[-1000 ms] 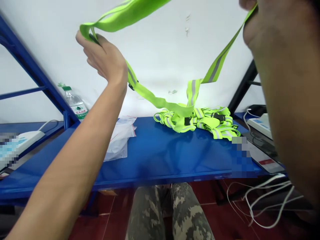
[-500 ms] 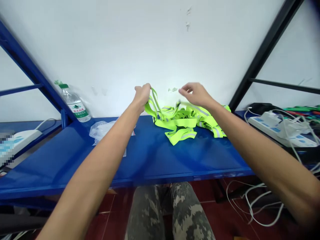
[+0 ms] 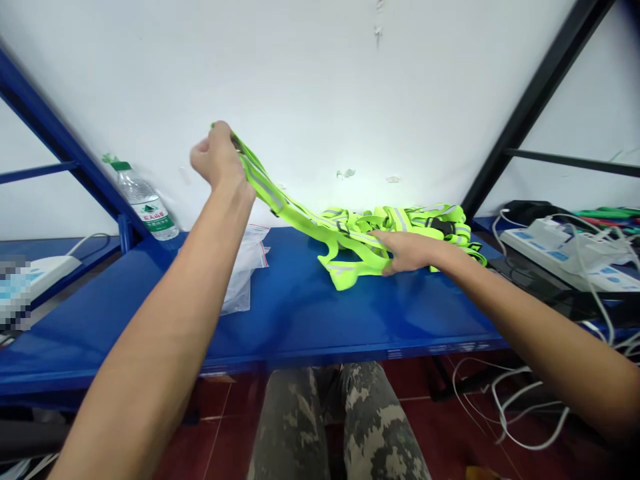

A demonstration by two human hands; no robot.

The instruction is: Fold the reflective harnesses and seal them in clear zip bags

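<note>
My left hand [image 3: 220,157] is gripping one end of the strap [image 3: 270,190], raised before the wall; my right hand [image 3: 407,252] is closing around its lower part, just over the worktop [image 3: 310,320]. A strap pile [image 3: 400,217] is lying behind, bags [image 3: 237,283] to the left.

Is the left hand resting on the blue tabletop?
No, the left hand is raised above the tabletop, holding a grey-striped neon-yellow fabric strap.

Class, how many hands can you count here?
2: the left hand, raised, gripping the yellow-green strap; the right hand, lower, on that strap, in front of the strap pile.
</note>
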